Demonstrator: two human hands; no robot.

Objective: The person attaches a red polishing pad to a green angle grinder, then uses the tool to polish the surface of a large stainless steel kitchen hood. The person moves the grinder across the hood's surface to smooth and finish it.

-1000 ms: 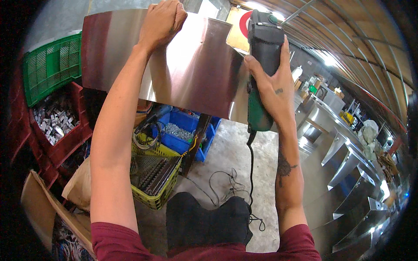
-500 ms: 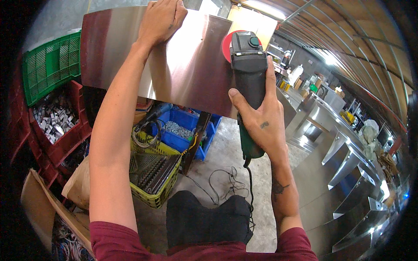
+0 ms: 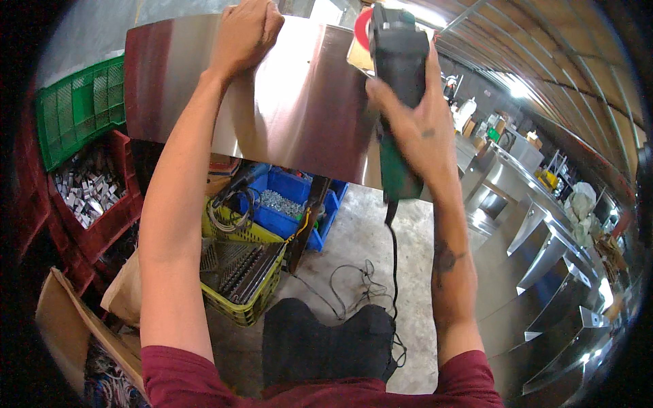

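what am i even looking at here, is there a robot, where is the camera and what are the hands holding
No robot here: just one person's two bare hands. The view comes from a wide camera worn on the head, looking down, so straight edges bend near the rim.

The left hand is curled at the top edge of a shiny metal sheet; its fingertips are hidden. The right hand holds a black and green power tool with a red disc and a black cord.

Lower down are a blue bin of small parts and a yellow crate of metal pieces.
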